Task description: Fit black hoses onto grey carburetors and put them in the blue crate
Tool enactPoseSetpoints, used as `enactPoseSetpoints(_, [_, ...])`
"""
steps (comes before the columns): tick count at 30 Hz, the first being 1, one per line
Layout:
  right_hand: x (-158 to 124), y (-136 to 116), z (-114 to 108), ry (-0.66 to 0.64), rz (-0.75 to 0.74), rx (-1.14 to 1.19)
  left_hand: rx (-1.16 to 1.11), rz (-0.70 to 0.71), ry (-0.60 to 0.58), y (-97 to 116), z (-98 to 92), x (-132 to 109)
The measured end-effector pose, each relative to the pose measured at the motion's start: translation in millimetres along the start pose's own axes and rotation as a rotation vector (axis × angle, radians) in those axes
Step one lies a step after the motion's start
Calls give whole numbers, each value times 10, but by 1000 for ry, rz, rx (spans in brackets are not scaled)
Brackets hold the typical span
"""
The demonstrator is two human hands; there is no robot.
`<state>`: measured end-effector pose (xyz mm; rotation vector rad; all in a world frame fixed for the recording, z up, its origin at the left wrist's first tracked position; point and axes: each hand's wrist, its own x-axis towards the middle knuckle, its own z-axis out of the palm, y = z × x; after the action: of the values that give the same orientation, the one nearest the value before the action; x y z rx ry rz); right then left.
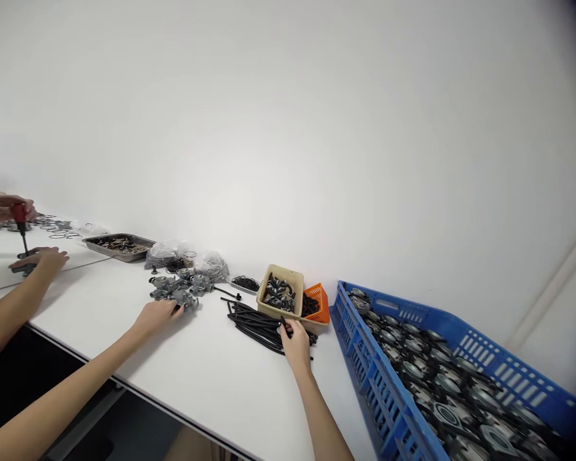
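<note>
Castings (185, 298), grey, knobbly and metallic, heap at one o'clock from the left hand (158, 315), fingers curled at their edge, whether gripping one cannot be told; now the right hand (296, 340) pinches a small dark piece (282, 323), smooth black tubes (256, 323) at ten o'clock; slatted blue crate (379, 384) at three, its marking unreadable.

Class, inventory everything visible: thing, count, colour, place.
table: 1, white, foreground
crate: 1, blue, right
crated parts: many, black-silver, right
basket: 1, orange, left of crate
bin: at least 1, tan, beside basket
tubes: many, black, before bin
metal parts: many, grey, left of tubes
bags: several, clear, behind metal parts
tray: 1, silver, left of bags
rings: several, dark, far left
screwdriver: 1, red-black, far left
co-worker's hands: 2, far left
left hand: 1, at metal parts
right hand: 1, over tubes
</note>
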<state>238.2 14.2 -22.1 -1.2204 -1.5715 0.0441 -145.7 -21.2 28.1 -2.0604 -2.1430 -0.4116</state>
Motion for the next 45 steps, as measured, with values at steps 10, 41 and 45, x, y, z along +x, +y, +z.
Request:
enactPoseSetpoints(10, [19, -89, -25, 58, 22, 107, -223, 466, -83, 1224, -329, -254])
enactPoseSetpoints(41, [-21, -428, -36, -397, 403, 1037, -1390, 368, -120, 1918, 569, -105])
enactPoseSetpoints(45, [-43, -428, -30, -435, 417, 1066, -1394, 413, -172, 1886, 571, -67])
